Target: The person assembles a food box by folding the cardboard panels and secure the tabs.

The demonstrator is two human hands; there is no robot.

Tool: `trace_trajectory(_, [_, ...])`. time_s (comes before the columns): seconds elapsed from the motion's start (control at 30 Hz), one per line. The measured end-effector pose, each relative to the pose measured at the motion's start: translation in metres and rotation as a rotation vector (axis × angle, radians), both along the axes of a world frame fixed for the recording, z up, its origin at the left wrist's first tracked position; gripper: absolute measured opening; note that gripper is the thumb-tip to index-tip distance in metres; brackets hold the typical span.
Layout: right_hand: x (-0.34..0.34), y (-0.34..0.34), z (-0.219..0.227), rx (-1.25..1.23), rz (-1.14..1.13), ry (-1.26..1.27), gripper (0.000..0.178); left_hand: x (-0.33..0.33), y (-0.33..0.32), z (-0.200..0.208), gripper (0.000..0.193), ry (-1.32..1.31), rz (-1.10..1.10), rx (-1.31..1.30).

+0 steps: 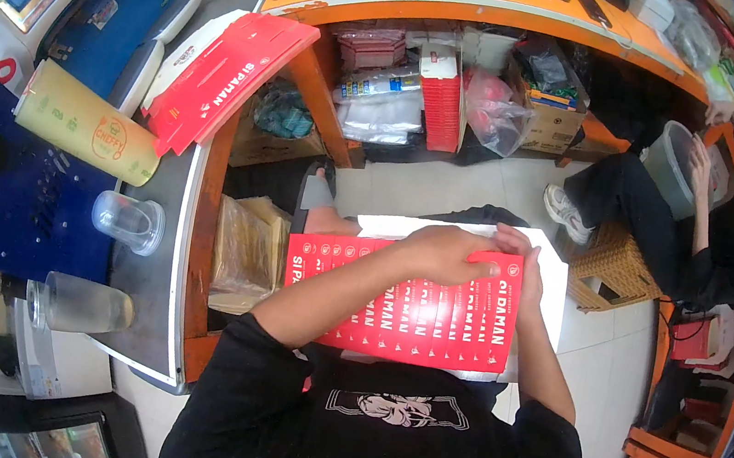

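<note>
A fanned row of flat red food cartons (415,323) with white lettering lies across my lap, each overlapping the one beside it. Beneath them is a white cardboard sheet (549,281), showing along the top and right. My left hand (447,253) reaches across the row from the left. It grips the upper right edge of the cartons, its thumb on their red face. At the same top right corner, my right hand (520,246) is closed on the edge, close against the left fingertips. Some fingers of both hands are hidden.
On the left table stand more red and white flat cartons (224,85), a large yellow paper cup stack (89,123) and clear plastic cups (127,222). An orange desk (397,1) shelters packed supplies. At right sits another person holding a clear tub (671,172), beside a wicker basket (616,271).
</note>
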State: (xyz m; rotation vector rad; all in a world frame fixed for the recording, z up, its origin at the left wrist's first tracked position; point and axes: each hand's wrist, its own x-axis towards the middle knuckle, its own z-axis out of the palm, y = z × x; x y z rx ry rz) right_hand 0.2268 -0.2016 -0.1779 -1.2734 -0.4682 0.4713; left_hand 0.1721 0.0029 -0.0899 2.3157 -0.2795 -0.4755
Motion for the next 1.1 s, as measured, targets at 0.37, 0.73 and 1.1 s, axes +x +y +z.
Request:
trace_trajectory(0.37, [0.004,-0.008,-0.010,-0.093,-0.266,-0.003,0.060,0.016,0.015,-0.003,0.074,0.194,-0.049,-0.051])
trace_trajectory(0.73, [-0.027,-0.133,-0.018,-0.833,-0.496,-0.078,0.047,0.063,0.092,-0.109,0.092,0.382,-0.087,0.074])
trace_trajectory(1.1, [-0.039,-0.143,0.004,-0.228,-0.196,0.588,0.043,0.050,0.081,-0.066,0.055,0.123,-0.117,0.214])
